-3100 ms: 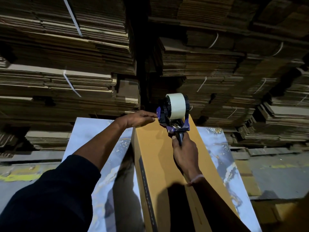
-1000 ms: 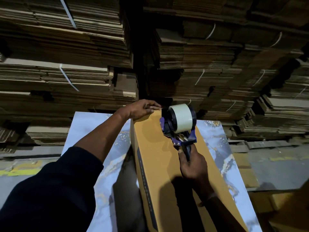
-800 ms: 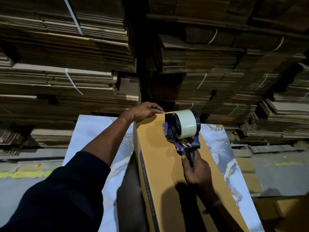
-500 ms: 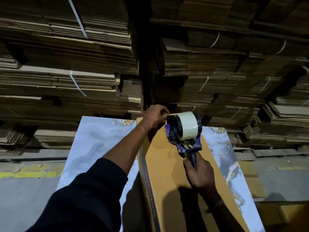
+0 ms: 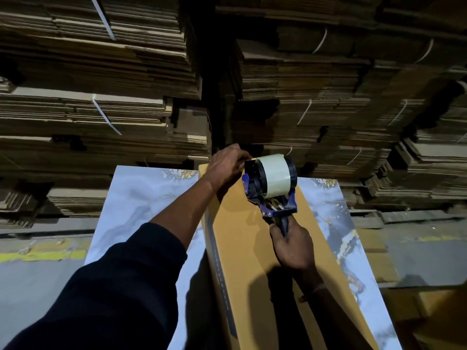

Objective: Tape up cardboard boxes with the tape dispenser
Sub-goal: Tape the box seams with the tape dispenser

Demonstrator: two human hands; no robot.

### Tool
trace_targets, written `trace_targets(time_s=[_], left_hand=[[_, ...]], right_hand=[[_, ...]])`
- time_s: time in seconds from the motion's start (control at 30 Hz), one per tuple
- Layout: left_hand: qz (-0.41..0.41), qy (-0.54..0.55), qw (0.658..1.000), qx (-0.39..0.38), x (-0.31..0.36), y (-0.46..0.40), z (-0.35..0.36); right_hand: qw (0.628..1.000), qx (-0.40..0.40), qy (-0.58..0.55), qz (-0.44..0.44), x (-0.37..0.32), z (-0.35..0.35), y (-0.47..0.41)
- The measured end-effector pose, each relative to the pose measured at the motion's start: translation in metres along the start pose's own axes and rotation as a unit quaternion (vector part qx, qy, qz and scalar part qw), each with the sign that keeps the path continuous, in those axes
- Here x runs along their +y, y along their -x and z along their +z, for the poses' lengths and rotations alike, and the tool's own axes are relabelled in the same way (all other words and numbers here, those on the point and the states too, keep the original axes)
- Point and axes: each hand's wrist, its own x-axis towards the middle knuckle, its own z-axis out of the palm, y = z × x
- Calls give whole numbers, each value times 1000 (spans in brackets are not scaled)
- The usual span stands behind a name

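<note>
- A long tan cardboard box [image 5: 242, 248] lies lengthwise away from the person on a marbled blue-white slab [image 5: 141, 198].
- The right hand [image 5: 293, 248] is wrapped tight round the black handle of the tape dispenser [image 5: 270, 188], which sits over the far part of the box top, its pale tape roll [image 5: 275, 176] uppermost.
- The left hand [image 5: 225, 164], fingers curled, rests at the far end of the box just beside the dispenser; what the fingertips pinch cannot be told.
- A dark sleeve [image 5: 113, 286] covers the left upper arm.
- Behind stand strapped stacks of flattened cardboard [image 5: 101, 84].
</note>
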Motion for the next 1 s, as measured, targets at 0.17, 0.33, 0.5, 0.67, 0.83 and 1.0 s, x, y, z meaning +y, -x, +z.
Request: trace_targets(time_s=[0.17, 0.33, 0.5, 0.67, 0.83, 1.0], left_hand=[[-4, -10, 1000, 10, 1, 2, 3], [73, -57, 996, -9, 0, 23, 7], [120, -100, 987, -45, 2, 36, 7], [97, -96, 989, -53, 2, 38, 7], [111, -91, 988, -50, 4, 37, 5], [118, -104, 985, -72, 5, 36, 6]], right_hand=[[1000, -2, -11, 7, 1, 0, 1], [1000, 2, -22, 8, -3, 0, 5], [1000, -13, -22, 7, -4, -4, 6], [1000, -17, -20, -2, -5, -7, 6], [1000, -10, -21, -10, -5, -7, 8], [999, -16, -22, -17, 3, -14, 23]])
